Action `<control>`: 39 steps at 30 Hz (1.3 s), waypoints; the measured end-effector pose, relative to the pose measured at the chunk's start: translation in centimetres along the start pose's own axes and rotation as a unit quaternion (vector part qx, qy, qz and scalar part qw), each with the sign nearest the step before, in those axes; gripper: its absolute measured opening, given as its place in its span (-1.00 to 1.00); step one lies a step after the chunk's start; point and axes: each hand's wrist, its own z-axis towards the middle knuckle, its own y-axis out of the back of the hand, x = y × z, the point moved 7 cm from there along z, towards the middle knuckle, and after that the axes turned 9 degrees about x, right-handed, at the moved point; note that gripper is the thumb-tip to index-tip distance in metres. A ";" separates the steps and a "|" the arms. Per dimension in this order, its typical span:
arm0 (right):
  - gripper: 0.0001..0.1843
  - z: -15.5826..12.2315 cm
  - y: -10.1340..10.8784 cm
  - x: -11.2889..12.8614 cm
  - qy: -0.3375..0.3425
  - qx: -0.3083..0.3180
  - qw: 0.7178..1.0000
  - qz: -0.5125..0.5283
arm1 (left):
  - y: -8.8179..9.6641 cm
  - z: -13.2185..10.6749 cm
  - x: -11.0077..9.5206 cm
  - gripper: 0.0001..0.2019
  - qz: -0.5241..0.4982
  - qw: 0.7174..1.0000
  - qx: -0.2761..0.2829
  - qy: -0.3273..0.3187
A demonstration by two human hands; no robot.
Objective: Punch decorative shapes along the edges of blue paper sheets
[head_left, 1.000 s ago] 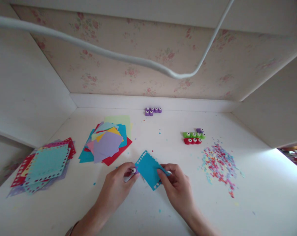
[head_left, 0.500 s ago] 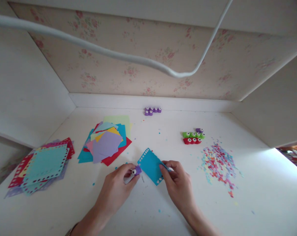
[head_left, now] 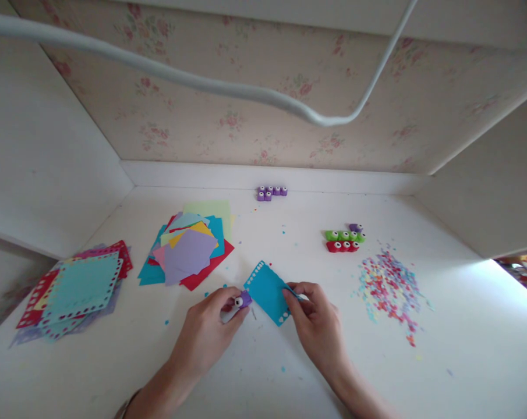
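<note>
Between finger and thumb, my left hand grips a small purple craft punch with a white button. The punch sits at the left edge of a blue paper sheet; I cannot tell whether the paper is inside its slot. Rows of punched holes run along the sheet's upper left edge and near its lower right. My right hand pinches the sheet by its right side, and its fingers hide that corner.
Left of my hands lie a pile of coloured paper and a stack of hole-edged sheets. Purple punches stand at the back, green punches and red punches to the right, beside scattered confetti. A white cable hangs across the top.
The view has shifted slightly. Both hands keep nearly the same pose, with the punch and blue sheet almost unmoved.
</note>
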 end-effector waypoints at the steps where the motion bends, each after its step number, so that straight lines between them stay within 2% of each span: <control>1: -0.77 0.0 0.0 -0.1 -0.002 0.000 1.000 -0.001 | 0.0 0.0 -0.1 -0.82 0.001 1.000 0.000 -0.001; 17: -0.79 -0.5 -0.5 0.2 0.005 0.026 0.999 0.022 | -0.2 0.0 -0.1 -0.83 0.013 1.000 0.009 -0.004; 23: -0.76 -0.7 -1.0 -0.3 -0.017 0.056 0.997 0.044 | -0.2 0.0 0.0 -0.83 0.020 1.000 0.007 -0.013; 33: -0.68 -0.5 -1.8 -0.4 -0.051 0.104 0.993 0.029 | 0.0 -0.2 -1.1 -0.84 0.051 0.997 0.010 -0.053; 39: -0.68 -0.3 -2.2 -0.7 -0.070 0.125 0.990 0.014 | -0.2 -0.3 -1.6 -0.82 0.063 0.992 0.004 -0.106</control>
